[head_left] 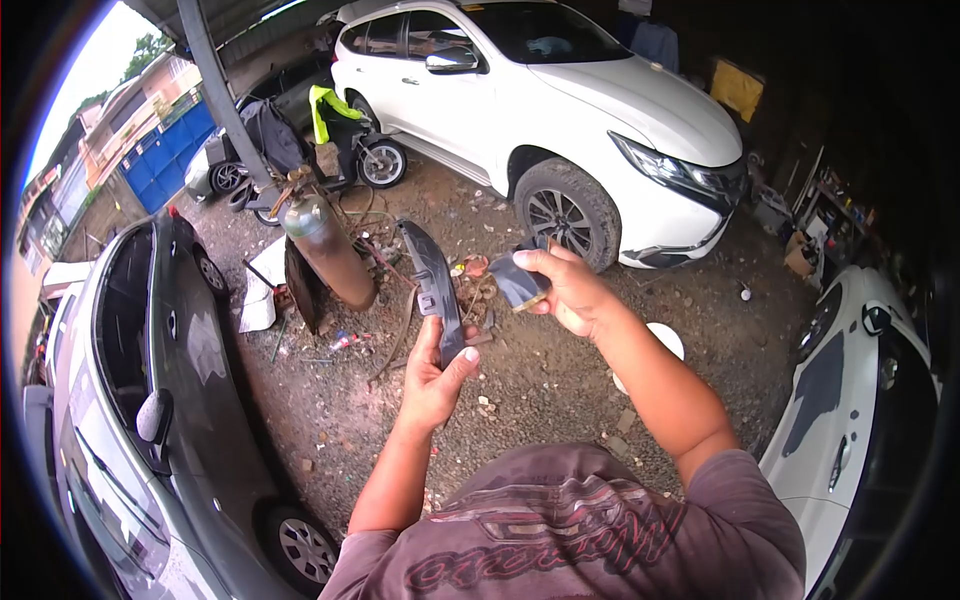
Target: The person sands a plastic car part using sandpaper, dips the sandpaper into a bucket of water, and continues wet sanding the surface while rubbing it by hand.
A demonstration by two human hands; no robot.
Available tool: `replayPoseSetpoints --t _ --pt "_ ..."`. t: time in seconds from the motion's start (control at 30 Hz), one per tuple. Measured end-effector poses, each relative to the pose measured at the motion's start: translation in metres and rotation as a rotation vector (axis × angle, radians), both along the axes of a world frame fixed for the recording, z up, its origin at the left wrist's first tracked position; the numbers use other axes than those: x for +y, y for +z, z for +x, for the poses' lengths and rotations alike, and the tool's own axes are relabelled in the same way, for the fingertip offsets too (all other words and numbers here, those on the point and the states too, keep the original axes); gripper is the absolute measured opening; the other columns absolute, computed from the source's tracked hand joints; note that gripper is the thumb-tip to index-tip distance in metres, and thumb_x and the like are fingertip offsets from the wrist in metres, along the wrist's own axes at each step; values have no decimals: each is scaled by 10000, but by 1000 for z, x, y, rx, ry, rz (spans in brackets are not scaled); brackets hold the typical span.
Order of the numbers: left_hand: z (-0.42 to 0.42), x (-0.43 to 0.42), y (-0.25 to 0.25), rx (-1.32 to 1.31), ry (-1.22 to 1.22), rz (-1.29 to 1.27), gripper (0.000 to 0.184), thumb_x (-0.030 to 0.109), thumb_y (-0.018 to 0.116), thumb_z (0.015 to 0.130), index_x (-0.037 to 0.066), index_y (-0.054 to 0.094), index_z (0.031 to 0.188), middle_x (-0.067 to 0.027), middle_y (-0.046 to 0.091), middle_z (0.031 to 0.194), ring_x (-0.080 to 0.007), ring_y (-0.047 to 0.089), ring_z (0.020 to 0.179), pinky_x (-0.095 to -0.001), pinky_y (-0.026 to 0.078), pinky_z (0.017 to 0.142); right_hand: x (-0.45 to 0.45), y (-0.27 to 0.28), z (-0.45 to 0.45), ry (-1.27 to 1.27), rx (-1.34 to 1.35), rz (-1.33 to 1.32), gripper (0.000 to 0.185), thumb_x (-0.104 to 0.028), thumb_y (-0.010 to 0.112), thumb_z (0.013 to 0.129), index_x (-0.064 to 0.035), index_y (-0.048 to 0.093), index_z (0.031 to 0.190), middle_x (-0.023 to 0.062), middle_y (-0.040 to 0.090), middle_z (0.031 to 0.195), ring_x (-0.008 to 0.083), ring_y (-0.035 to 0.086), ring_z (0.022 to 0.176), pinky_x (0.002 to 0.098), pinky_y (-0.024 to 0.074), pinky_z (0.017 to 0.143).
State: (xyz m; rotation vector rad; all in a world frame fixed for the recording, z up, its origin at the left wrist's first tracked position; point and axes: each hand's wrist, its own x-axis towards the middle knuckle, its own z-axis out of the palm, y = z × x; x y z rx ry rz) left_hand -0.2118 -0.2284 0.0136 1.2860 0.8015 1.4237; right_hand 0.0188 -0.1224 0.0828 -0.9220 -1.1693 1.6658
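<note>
My left hand (436,385) is closed round the lower end of a long, curved black plastic piece (432,272); my right hand (572,292) pinches a folded dark-grey sheet (518,284), just apart from it. Both are held above the brown gravel ground (545,400). I'd keep the left grip firm and the sheet flat under the thumb. Beyond stands a large white SUV (620,100).
</note>
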Motion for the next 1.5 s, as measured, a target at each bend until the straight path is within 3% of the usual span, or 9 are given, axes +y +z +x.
replayPoseSetpoints --t 0.07,0.13,0.37,0.53,0.67,0.83,1.07,1.23,1.5 --pt "1 4 3 -11 -41 15 767 5 724 1015 72 333 1671 -96 627 1389 -125 677 1006 -303 595 852 11 -22 11 165 301 -139 282 -137 699 987 -106 617 1255 13 668 1007 88 574 735 255 424 548" --pt "2 5 4 -19 -84 30 797 -11 727 1004 79 314 1680 -98 599 1438 -129 677 1033 -311 600 875 1 -16 8 114 299 -137 256 -85 646 973 -92 637 1229 20 674 1016 95 576 741 267 440 573" --pt "4 4 8 -69 -111 -102 863 -33 736 975 103 297 1705 -78 601 1392 -160 708 1001 -314 603 856 -11 -3 6 -2 57 108 302 -37 685 965 -69 656 1264 -2 701 1056 65 591 792 250 448 612" --pt "12 -2 22 -149 -236 -177 982 -45 703 1008 176 133 1777 -99 643 1336 -150 699 968 -317 593 853 -25 11 -1 -129 -138 322 231 -17 685 986 -64 700 1212 -3 723 1058 70 642 864 261 502 667" --pt "10 3 20 -163 -327 -170 1002 -64 709 991 178 138 1778 -87 643 1367 -139 698 916 -289 594 815 -31 2 -7 -435 -624 1359 344 29 765 873 -63 775 1205 138 801 1237 312 757 1110 402 616 916" --pt "8 -4 26 -113 -293 -109 856 -47 732 975 117 329 1712 -22 668 1174 -77 590 777 -245 505 665 -74 -2 -13 -94 -892 1580 466 -105 711 888 -14 726 1345 175 682 1492 388 593 1436 605 473 1190" --pt "3 -22 25 -185 -347 -176 851 -37 744 973 135 342 1702 -50 679 1191 -96 596 754 -258 502 636 -69 4 -11 -55 -845 1615 426 -63 707 907 -22 750 1329 179 704 1463 388 603 1454 623 467 1192" --pt "5 -18 20 -226 -303 -190 882 -23 772 957 134 336 1707 -49 689 1186 -99 608 758 -250 503 627 -52 8 -20 -215 -863 1652 371 -46 681 945 18 755 1303 219 731 1398 368 666 1382 502 570 1142" --pt "7 -21 20 -249 -306 -203 845 -8 782 953 107 367 1680 -59 697 1144 -102 608 714 -255 514 627 -47 9 -19 -194 -864 1667 390 -38 725 905 61 741 1282 232 717 1411 366 662 1382 447 621 1092"
